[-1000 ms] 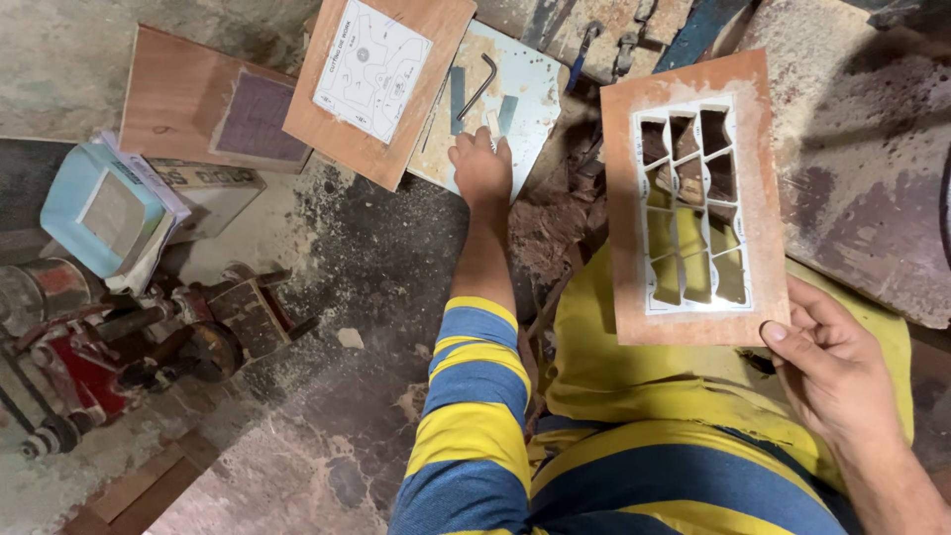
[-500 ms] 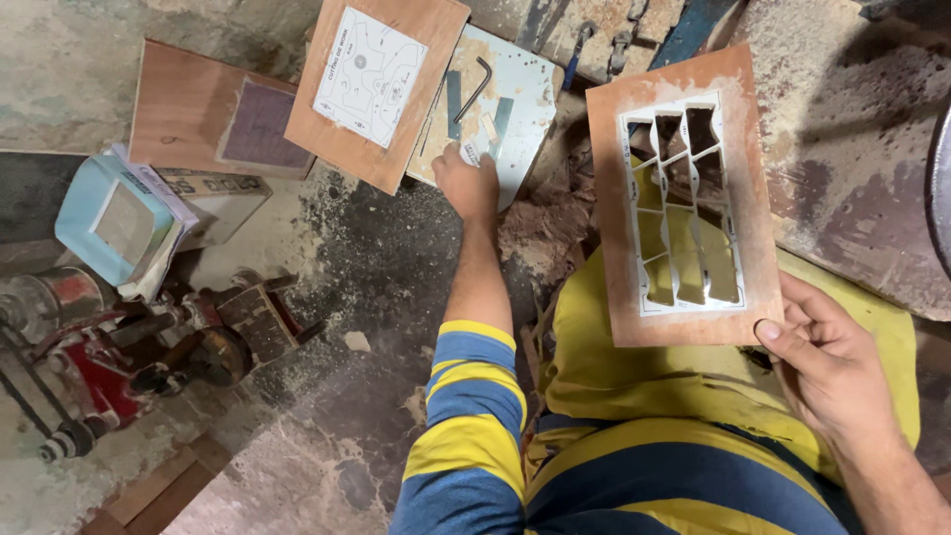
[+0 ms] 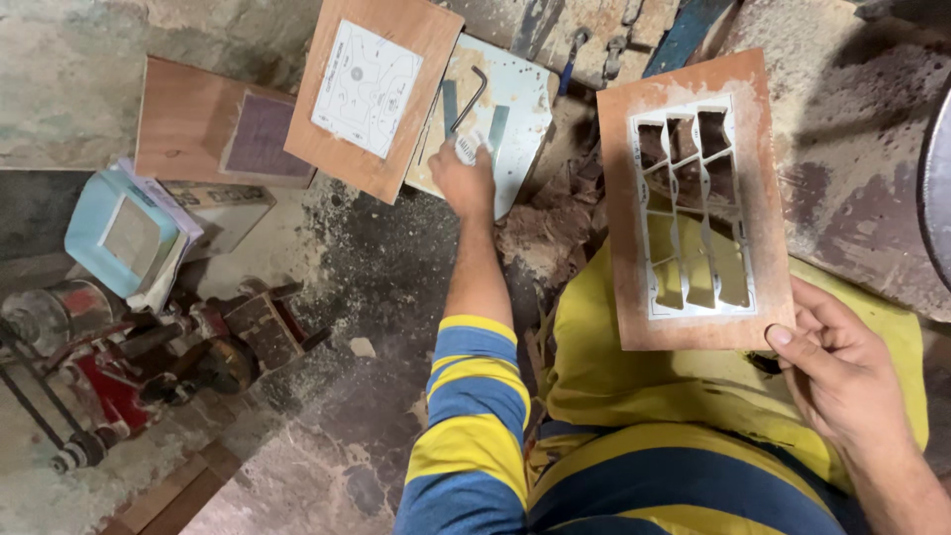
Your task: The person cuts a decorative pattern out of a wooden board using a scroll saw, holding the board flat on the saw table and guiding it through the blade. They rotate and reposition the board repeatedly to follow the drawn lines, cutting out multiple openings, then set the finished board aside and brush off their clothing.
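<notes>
My right hand (image 3: 842,372) grips the lower right corner of a plywood board (image 3: 614,208) and holds it upright over my lap. The board has a white-edged panel with several wavy cut-out slots. My left hand (image 3: 466,180) is stretched forward to a pale dusty board (image 3: 515,119) on the ground. Its fingers are curled around a small white ribbed piece (image 3: 467,149). A bent hex key (image 3: 471,99) lies on that pale board just beyond the fingertips.
A plywood board with a paper template (image 3: 371,89) leans over the pale board's left side. Behind it lies a brown board with a dark patch (image 3: 233,134). A light blue box (image 3: 119,233) and a red machine (image 3: 89,376) sit left. Yellow cloth (image 3: 614,386) covers my lap.
My left hand has reached further forward onto the pale board and closed on the small white piece. The cut-out board in my right hand has shifted slightly left.
</notes>
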Available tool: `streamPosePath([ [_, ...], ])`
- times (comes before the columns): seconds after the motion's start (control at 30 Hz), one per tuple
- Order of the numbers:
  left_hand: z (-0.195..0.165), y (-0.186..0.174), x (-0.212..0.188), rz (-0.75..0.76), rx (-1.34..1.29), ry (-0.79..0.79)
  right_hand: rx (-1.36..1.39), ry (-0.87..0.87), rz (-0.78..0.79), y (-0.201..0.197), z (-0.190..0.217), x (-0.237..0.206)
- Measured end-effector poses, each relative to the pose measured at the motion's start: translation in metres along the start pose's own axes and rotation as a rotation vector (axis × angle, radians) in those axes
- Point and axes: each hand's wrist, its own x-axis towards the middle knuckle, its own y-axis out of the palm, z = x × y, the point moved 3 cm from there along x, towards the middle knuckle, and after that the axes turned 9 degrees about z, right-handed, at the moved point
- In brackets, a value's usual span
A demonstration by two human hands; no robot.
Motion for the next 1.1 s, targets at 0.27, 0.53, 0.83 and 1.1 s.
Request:
streamPosePath([
  [0.27,0.007,-0.005,-0.001,-0.091,-0.039,0.136,-0.015,0.013,-0.005,0.001,0.0,0.005],
  [0.53,-0.02,0.005,0.003,0.05,0.162,0.055,0.015,0.013,0.003,0.004,0.0,0.003],
  [0.83,-0.018,0.012,0.015,0.162,0.217,0.085,0.004,0.008,-0.008,0.008,0.004,0.004],
  [1.1,-0.015,0.003,0.012,0.209,-0.297,0.196,-0.019,0.016,0.011,-0.001,-0.004,0.005],
])
